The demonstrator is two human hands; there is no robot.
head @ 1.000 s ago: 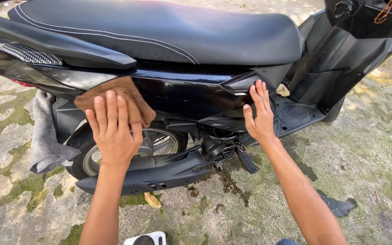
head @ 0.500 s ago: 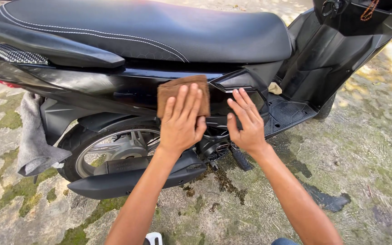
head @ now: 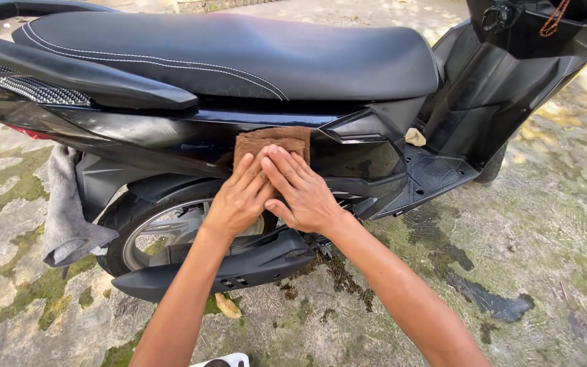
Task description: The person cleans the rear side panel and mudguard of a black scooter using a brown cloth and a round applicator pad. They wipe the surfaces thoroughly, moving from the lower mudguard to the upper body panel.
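A black scooter (head: pixel 171 132) stands side-on in front of me, its seat (head: pixel 239 51) at the top. A brown cloth (head: pixel 270 141) lies flat against the glossy side panel under the seat. My left hand (head: pixel 238 197) presses on the cloth with its fingers spread. My right hand (head: pixel 300 190) lies beside it, its fingers overlapping the left hand's on the cloth's lower edge. Both hands cover the lower half of the cloth.
A grey rag (head: pixel 66 211) hangs near the rear wheel (head: pixel 164 231). The black exhaust cover (head: pixel 239 268) juts out low. The footboard (head: pixel 429 173) is to the right. The ground is mossy concrete with wet patches (head: pixel 490 302). A white object (head: pixel 222 361) sits at the bottom edge.
My left hand slid the cloth from the rear panel rightward to the middle. My right hand left the panel's front corner and moved left onto the cloth beside the left hand.
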